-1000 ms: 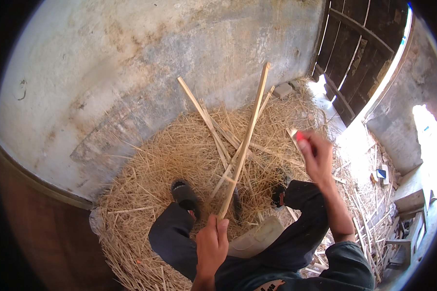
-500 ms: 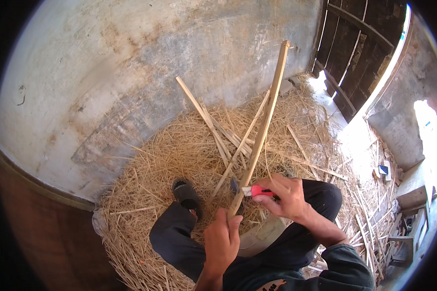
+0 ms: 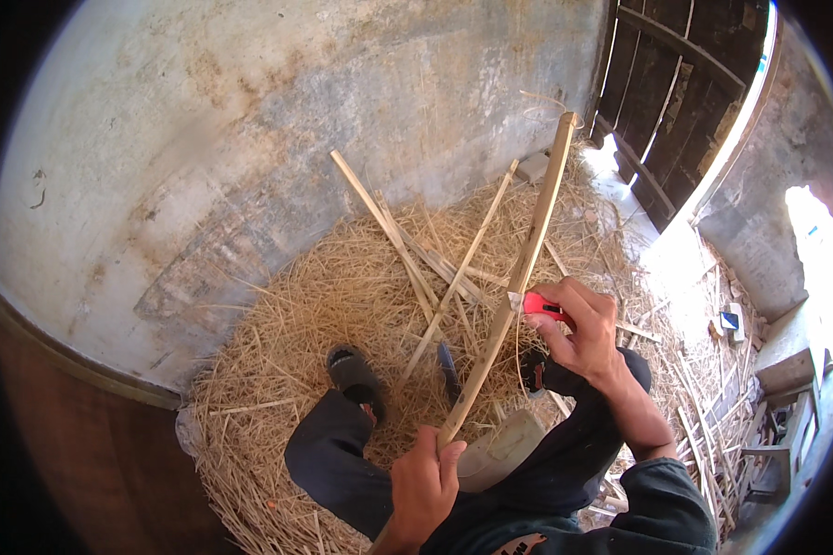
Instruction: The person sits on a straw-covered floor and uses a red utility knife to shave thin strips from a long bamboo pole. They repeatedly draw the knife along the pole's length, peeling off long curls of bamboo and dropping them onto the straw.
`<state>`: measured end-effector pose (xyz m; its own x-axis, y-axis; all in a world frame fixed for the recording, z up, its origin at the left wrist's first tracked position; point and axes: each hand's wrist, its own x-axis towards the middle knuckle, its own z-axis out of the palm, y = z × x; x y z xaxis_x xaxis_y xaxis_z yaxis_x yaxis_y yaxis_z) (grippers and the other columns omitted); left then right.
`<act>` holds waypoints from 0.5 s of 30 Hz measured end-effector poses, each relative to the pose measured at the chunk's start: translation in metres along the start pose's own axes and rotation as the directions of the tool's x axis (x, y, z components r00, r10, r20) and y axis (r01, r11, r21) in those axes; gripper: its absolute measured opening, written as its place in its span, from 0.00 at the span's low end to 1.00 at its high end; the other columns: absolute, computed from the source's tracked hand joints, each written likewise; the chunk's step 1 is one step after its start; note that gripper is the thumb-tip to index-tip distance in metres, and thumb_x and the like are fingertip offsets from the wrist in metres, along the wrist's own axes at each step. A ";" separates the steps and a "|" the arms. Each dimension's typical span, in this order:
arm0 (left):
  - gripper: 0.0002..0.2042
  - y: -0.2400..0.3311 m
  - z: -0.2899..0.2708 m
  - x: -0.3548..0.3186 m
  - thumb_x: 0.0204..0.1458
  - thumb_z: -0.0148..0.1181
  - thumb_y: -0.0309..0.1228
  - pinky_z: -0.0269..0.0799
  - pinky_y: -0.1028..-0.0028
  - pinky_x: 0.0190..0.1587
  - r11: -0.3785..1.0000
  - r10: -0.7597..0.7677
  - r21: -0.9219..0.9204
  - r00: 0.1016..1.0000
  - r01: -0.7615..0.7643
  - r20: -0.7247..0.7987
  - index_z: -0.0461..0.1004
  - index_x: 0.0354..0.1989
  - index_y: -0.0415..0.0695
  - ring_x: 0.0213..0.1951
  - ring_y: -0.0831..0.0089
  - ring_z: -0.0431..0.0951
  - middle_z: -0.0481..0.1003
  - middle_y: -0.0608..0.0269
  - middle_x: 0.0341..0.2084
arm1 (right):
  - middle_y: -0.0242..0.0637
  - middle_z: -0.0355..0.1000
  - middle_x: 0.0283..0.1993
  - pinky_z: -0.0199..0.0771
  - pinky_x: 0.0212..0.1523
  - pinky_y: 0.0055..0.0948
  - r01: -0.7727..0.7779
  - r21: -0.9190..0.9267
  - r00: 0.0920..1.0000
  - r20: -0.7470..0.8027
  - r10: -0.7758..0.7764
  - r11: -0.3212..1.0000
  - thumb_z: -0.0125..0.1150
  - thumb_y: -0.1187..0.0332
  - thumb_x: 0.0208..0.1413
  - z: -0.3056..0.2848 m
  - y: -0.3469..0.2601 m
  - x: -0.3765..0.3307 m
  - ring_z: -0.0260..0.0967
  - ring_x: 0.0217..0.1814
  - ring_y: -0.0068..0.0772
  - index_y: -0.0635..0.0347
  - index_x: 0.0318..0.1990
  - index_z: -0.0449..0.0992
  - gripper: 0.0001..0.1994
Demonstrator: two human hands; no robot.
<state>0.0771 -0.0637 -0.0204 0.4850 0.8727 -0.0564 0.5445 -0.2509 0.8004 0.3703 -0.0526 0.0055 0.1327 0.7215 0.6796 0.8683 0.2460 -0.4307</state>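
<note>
My left hand (image 3: 423, 483) is closed around the near end of a long pale bamboo strip (image 3: 539, 227), which slants up and away to the right. About a third of the way along it, my right hand (image 3: 578, 331) grips a red utility knife (image 3: 544, 306). The knife's short blade meets the strip's right edge. A thin curl of shaving hangs beside the strip below the knife. Under the strip, a dark narrow blade-like tool (image 3: 448, 372) lies on the shavings. Between my legs sits a pale block or container (image 3: 504, 453), partly hidden.
Straw-like shavings (image 3: 278, 324) cover the floor. Several cut strips (image 3: 379, 217) lie crossed ahead, toward a stained wall (image 3: 250, 139). My dark sandal (image 3: 354, 375) rests at left. A slatted wooden door (image 3: 662, 102) stands at the far right, above a small block-shaped ledge (image 3: 787, 356).
My right hand has slid the knife up and away along the strip. The strip's far end has swung right and dropped a little; my left hand keeps its hold.
</note>
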 end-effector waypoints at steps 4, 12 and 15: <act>0.15 -0.007 0.003 -0.005 0.71 0.59 0.41 0.71 0.52 0.28 1.000 0.011 0.029 1.000 -0.011 0.005 0.71 0.41 0.40 0.25 0.41 0.80 0.75 0.48 0.20 | 0.40 0.78 0.32 0.76 0.29 0.32 -0.026 0.011 0.999 -0.033 0.026 1.000 0.75 0.66 0.59 -0.002 0.006 0.008 0.77 0.27 0.36 0.63 0.46 0.84 0.13; 0.15 -0.013 0.002 -0.010 0.71 0.58 0.41 0.71 0.51 0.28 0.999 -0.005 0.042 1.000 0.005 -0.010 0.71 0.40 0.40 0.26 0.41 0.80 0.75 0.47 0.20 | 0.41 0.79 0.32 0.76 0.29 0.31 0.004 -0.038 1.000 0.015 -0.003 0.999 0.74 0.67 0.61 -0.007 0.015 0.019 0.77 0.28 0.33 0.65 0.45 0.84 0.11; 0.15 -0.014 0.000 -0.012 0.71 0.57 0.39 0.70 0.52 0.28 0.999 -0.022 0.042 1.000 0.023 -0.010 0.71 0.39 0.39 0.26 0.38 0.79 0.73 0.45 0.20 | 0.38 0.82 0.34 0.77 0.28 0.30 -0.028 -0.036 0.999 -0.024 0.027 0.999 0.75 0.62 0.61 -0.005 0.028 0.022 0.81 0.29 0.33 0.58 0.44 0.87 0.11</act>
<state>0.0643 -0.0709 -0.0308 0.4659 0.8822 -0.0685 0.5837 -0.2482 0.7731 0.4000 -0.0330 0.0116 0.1675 0.7121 0.6818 0.8807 0.2026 -0.4281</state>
